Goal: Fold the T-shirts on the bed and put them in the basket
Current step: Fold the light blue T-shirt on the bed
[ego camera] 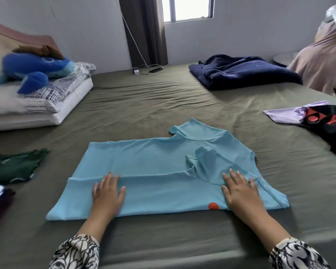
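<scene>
Near flap of the light-blue T-shirt [144, 164] being pressed flat on the bed [163, 105].

Both grips are wide: left hand [108, 193] at 7 o'clock, right hand [240, 191] at 5 o'clock, laid flat. The crease is best smoothed outward before the far side is folded; no basket is seen.

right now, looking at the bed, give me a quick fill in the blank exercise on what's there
1. Both hands, left hand and right hand, press flat on the light ____ T-shirt.
2. The plush toy on the pillows is ____.
3. The T-shirt with red print at the right is ____.
4. The folded blanket near the wall is dark ____.

Missing words: blue; blue; black; blue
</scene>
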